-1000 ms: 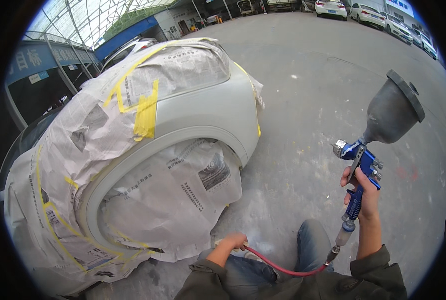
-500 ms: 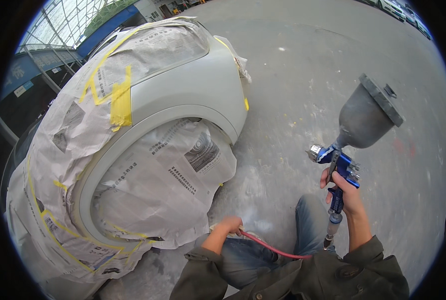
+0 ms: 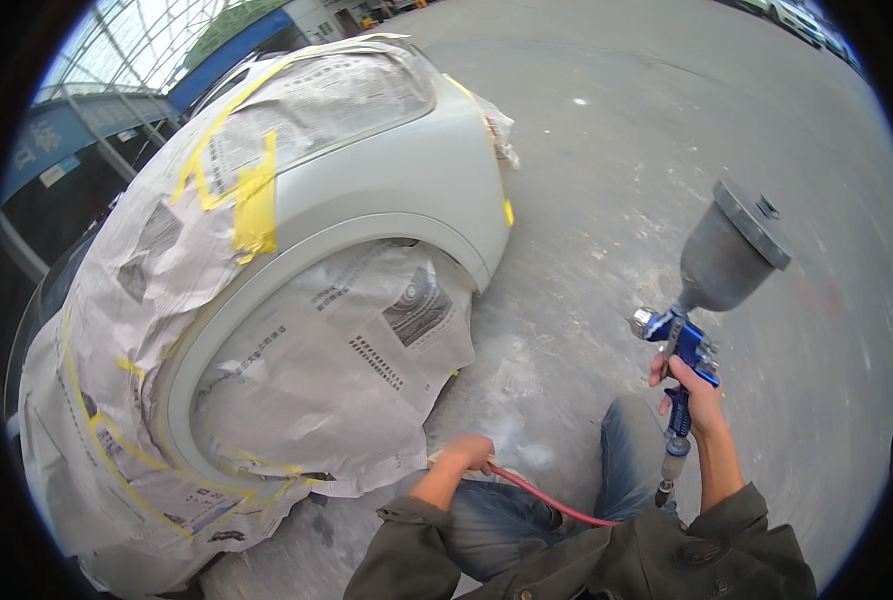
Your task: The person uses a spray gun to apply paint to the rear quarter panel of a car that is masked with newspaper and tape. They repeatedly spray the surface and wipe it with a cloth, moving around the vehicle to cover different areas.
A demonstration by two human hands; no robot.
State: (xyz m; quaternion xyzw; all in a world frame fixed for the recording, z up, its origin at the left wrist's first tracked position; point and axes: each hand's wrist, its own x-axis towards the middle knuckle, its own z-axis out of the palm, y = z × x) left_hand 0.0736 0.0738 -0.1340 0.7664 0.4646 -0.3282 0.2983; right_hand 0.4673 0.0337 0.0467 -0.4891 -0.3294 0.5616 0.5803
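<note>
My right hand (image 3: 699,393) is closed round the handle of a blue spray gun (image 3: 682,345). On top of the gun sits a dark grey paint cup (image 3: 726,250) with a lid, and the silver nozzle points left toward the car. My left hand (image 3: 468,453) grips a red air hose (image 3: 546,500) and something pale like a cloth, low beside the wheel. To the left stands a car with a bare light grey rear fender (image 3: 386,175). Newspaper masking (image 3: 296,370) covers its wheel, and yellow tape (image 3: 256,210) holds more paper along its side.
Grey concrete floor (image 3: 586,150) stretches behind and to the right of the car, marked with pale spots and yellow flecks. Parked cars (image 3: 801,20) stand at the far right. My knee (image 3: 631,450) is bent between the hose and the gun.
The spray gun has dropped slightly in view with my right hand. The car sits a little further right in the picture. Both hands keep their hold.
</note>
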